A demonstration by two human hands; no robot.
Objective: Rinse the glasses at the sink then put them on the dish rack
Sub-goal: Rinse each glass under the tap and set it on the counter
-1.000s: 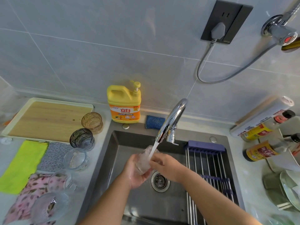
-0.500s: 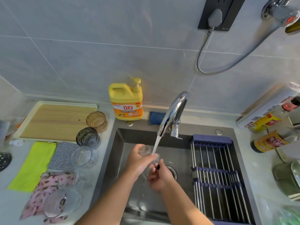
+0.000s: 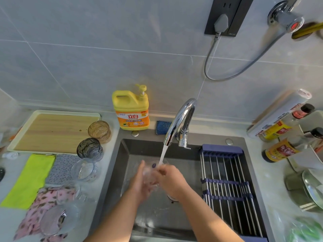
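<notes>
From the head camera, both hands are working over the sink; the left hand is cupping a clear glass from the side and below, fingers curled around it; the right hand is closing on the glass from the other side, fingertips pinching near its rim. Water from the faucet is running onto the glass, which is sitting above the basin, well left of the dish rack. The rack is lying across the right part of the sink and is holding nothing as far as can be seen; five more glasses are waiting on the counter to the left: an amber glass, a dark glass and three clear glasses. By my reading, the task is only beginning; this is the first glass being rinsed, and every placing is still ahead.
</notes>
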